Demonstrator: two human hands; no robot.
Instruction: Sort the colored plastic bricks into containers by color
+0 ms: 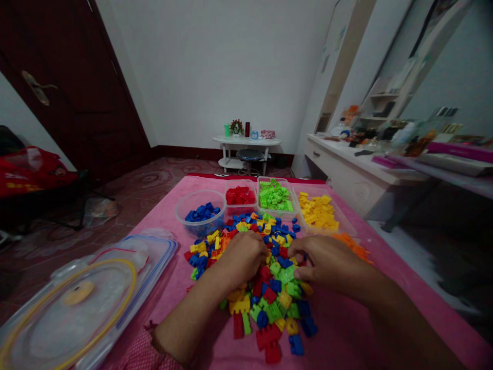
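Note:
A mixed pile of toy building bricks (269, 308) in red, blue, green, yellow and orange lies on the pink cloth. My left hand (246, 252) rests over the pile's middle, its fingers curled down; their tips and anything in them are hidden. At the pile's right side my right hand (319, 257) reaches in, thumb and fingers bent but apart, with no brick clearly between them. Behind the pile stand a round tub of blue bricks (203, 211), a box of red bricks (240, 195), a box of green bricks (275, 195) and a tray of yellow bricks (319, 210).
Orange bricks (352, 246) lie beyond my right forearm. Clear lids (96, 293) are stacked on the left of the pink cloth (162, 221). Farther off are a white side table (246, 140), a stool (249, 155) and a cluttered white dresser (346, 159).

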